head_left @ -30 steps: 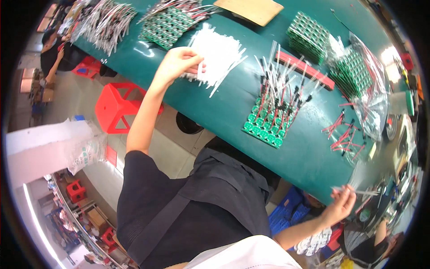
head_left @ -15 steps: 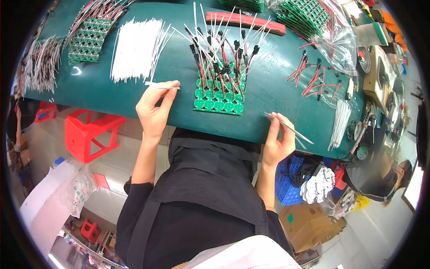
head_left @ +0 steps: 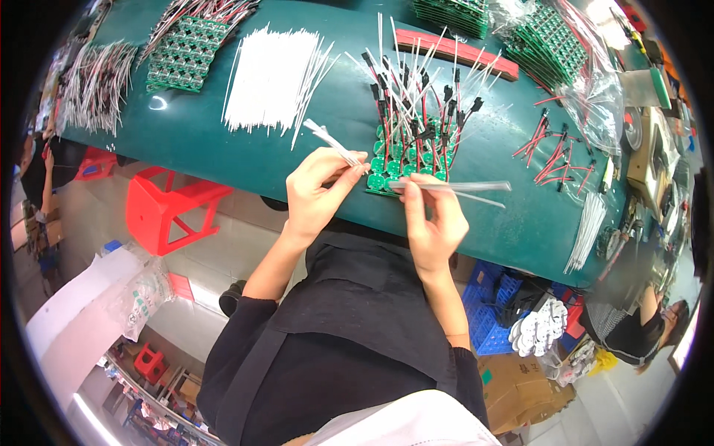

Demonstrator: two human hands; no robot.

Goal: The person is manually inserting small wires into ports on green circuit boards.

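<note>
My left hand point(head_left: 320, 195) is closed in a pinch on thin white wires point(head_left: 331, 140) that stick up to the left past the fingertips. My right hand point(head_left: 437, 227) pinches a few pale thin wires point(head_left: 472, 187), smeared by motion, that point to the right. Both hands are close together at the near edge of a green circuit board panel point(head_left: 383, 165). Red-black leads with black connectors point(head_left: 448, 93) and long pale wires stand up from the panel. Some of its near edge is hidden behind my right fingers.
Beyond my left hand lies a pile of white wires point(head_left: 268, 78). A red bar point(head_left: 455, 53) sits behind the panel. Loose red-black leads point(head_left: 554, 160) and a bundle of pale wires point(head_left: 586, 232) lie right. Stacked green boards point(head_left: 547, 41) are far right; a red stool point(head_left: 152, 212) stands left.
My two hands have come together from either side to the panel's near edge, each still holding its wires. The whole view has shifted, so the table appears further right.
</note>
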